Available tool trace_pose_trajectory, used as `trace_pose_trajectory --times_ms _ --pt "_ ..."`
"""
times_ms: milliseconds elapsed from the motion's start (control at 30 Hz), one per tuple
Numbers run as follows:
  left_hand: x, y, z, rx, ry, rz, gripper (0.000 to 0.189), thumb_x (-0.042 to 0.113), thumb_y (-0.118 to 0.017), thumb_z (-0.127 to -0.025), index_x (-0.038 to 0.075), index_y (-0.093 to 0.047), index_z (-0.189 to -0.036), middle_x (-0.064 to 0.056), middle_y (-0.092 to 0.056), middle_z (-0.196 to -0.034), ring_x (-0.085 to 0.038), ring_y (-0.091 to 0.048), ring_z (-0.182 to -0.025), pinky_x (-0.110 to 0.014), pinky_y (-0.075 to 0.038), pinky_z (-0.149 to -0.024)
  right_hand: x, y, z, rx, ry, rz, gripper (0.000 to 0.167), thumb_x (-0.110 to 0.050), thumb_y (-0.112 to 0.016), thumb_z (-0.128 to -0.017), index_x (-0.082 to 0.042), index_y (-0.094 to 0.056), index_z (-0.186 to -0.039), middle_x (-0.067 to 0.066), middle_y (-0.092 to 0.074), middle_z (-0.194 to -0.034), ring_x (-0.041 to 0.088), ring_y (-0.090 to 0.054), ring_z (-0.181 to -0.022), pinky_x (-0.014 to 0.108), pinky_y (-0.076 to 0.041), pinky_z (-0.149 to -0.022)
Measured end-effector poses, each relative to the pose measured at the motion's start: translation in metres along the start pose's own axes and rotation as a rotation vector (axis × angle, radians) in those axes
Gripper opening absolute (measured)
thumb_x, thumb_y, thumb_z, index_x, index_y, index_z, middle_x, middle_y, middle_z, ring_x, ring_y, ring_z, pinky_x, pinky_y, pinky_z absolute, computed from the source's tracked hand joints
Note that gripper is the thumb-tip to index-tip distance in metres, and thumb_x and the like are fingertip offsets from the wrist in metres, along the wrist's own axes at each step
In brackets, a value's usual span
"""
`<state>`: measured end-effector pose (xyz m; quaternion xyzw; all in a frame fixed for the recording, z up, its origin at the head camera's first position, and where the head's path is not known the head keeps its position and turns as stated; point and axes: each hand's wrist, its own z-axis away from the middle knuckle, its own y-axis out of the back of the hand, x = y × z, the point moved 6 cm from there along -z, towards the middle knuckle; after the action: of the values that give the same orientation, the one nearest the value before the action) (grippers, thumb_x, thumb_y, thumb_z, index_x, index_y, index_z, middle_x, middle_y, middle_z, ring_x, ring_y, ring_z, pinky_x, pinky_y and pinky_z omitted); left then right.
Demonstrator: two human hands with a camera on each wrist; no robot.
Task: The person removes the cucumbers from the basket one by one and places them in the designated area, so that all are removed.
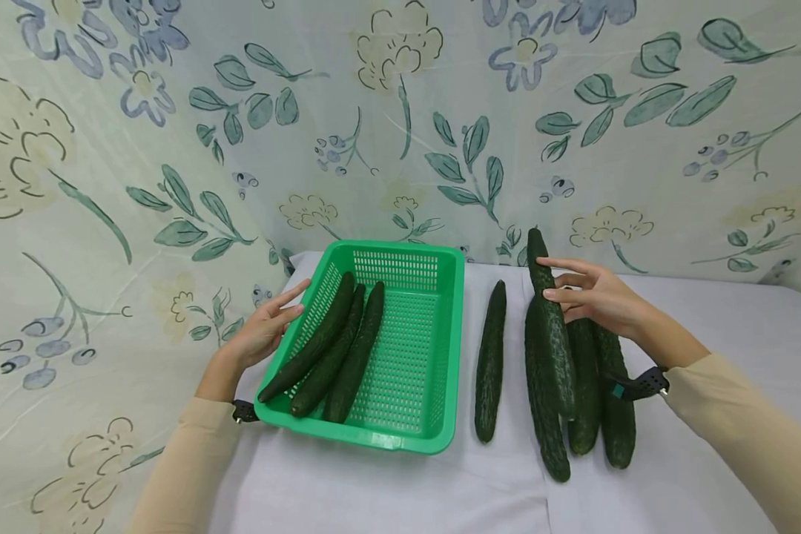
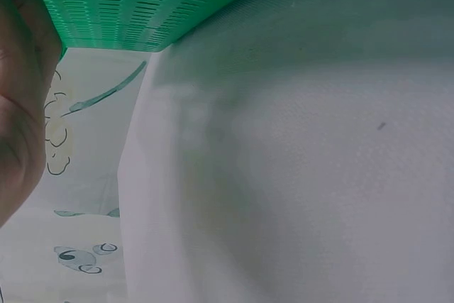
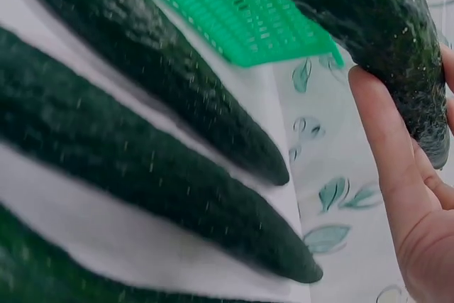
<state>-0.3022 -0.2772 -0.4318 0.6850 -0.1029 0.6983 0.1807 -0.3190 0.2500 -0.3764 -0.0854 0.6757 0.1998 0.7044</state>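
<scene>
In the head view my right hand point(image 1: 601, 298) pinches a long dark green cucumber point(image 1: 558, 345) between thumb and fingers, above other cucumbers. The right wrist view shows the held cucumber point(image 3: 401, 47) lifted off the cloth. Beneath and beside it lie three cucumbers point(image 1: 617, 415), partly hidden by it and the hand. Another cucumber point(image 1: 490, 363) lies alone just right of the green plastic basket point(image 1: 455, 356). Inside the basket, three cucumbers point(image 1: 357, 356) lie side by side toward the left. My left hand point(image 1: 260, 335) touches the basket's left side, its fingers extended along the rim.
A white cloth point(image 1: 400, 489) covers the table under the basket and cucumbers. Behind and to the left hangs a floral curtain point(image 1: 374, 111). The basket's perforated wall point(image 2: 135, 5) shows at the top of the left wrist view.
</scene>
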Motion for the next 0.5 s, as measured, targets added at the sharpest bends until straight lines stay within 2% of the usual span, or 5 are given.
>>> trace_pose_trajectory --times_ms 100,233,300,367,500 --pt "0.000 0.000 0.000 -0.008 -0.009 -0.001 0.055 0.023 -0.044 -0.109 0.024 -0.025 -0.161 -0.004 -0.055 -0.131 -0.006 -0.034 -0.038 -0.021 -0.034 -0.040 0.005 0.008 0.004 0.020 -0.016 0.036 0.061 -0.007 -0.065 -0.098 -0.017 -0.042 -0.153 0.008 -0.057 -0.102 0.017 -0.061 -0.076 0.037 -0.057 -0.065" --pt "0.001 0.000 0.000 0.000 0.001 0.002 0.055 0.023 -0.044 -0.109 0.025 -0.026 -0.160 -0.003 -0.065 -0.101 -0.005 -0.034 -0.037 -0.021 -0.034 -0.039 0.013 0.020 0.009 0.036 -0.034 0.046 0.061 -0.006 -0.064 -0.098 -0.018 -0.041 -0.153 0.007 -0.057 -0.101 0.017 -0.060 -0.074 0.036 -0.057 -0.065" --pt "0.001 -0.001 0.001 0.001 0.006 0.004 0.055 0.023 -0.045 -0.109 0.026 -0.026 -0.160 -0.007 -0.065 -0.118 -0.005 -0.033 -0.036 -0.020 -0.033 -0.039 0.016 0.025 0.011 0.040 -0.035 0.044 0.060 -0.004 -0.063 -0.098 -0.019 -0.042 -0.153 0.008 -0.056 -0.102 0.017 -0.060 -0.074 0.036 -0.057 -0.064" --pt "0.002 -0.001 0.000 0.006 0.006 0.005 0.054 0.023 -0.044 -0.109 0.027 -0.026 -0.160 -0.013 -0.048 -0.146 -0.005 -0.033 -0.036 -0.020 -0.033 -0.039 0.019 0.030 0.013 0.036 -0.029 0.050 0.060 -0.004 -0.062 -0.099 -0.020 -0.042 -0.153 0.008 -0.055 -0.101 0.017 -0.061 -0.074 0.036 -0.057 -0.064" --pt "0.000 -0.001 -0.001 0.001 0.007 0.007 0.054 0.023 -0.045 -0.109 0.027 -0.026 -0.160 -0.019 -0.024 -0.160 -0.005 -0.033 -0.037 -0.020 -0.033 -0.039 0.026 0.036 0.019 0.025 -0.024 0.084 0.061 -0.005 -0.062 -0.100 -0.019 -0.040 -0.155 0.010 -0.054 -0.101 0.016 -0.062 -0.075 0.037 -0.057 -0.065"
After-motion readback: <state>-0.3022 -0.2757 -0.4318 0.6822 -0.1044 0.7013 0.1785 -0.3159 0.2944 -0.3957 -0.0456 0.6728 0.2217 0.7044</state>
